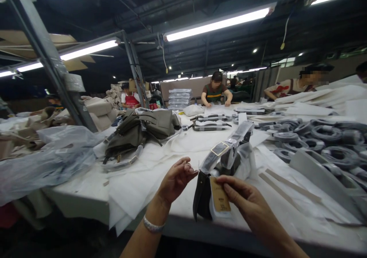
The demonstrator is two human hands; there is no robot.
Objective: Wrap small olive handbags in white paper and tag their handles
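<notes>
A dark handbag (202, 195) stands near the front edge of the table, its strap (219, 149) covered in clear plastic and fitted with a gold-coloured buckle. From its front hangs a brown paper hang tag (220, 196), with a white card behind it. My right hand (243, 196) pinches the tag's upper right edge between thumb and fingers. Just left of the bag, my left hand (177, 177) is closed in a pinch close to the strap's lower end. What its fingertips hold is too small to make out; a fine thread seems to show near them.
Olive bags (160, 122) lie in a heap at the left. White sheets (134, 189) cover the table. Coiled, wrapped straps (327, 133) crowd the right side, near two flat strips (292, 185). A co-worker (216, 89) handles plastic across the table; another person (301, 84) is at the right.
</notes>
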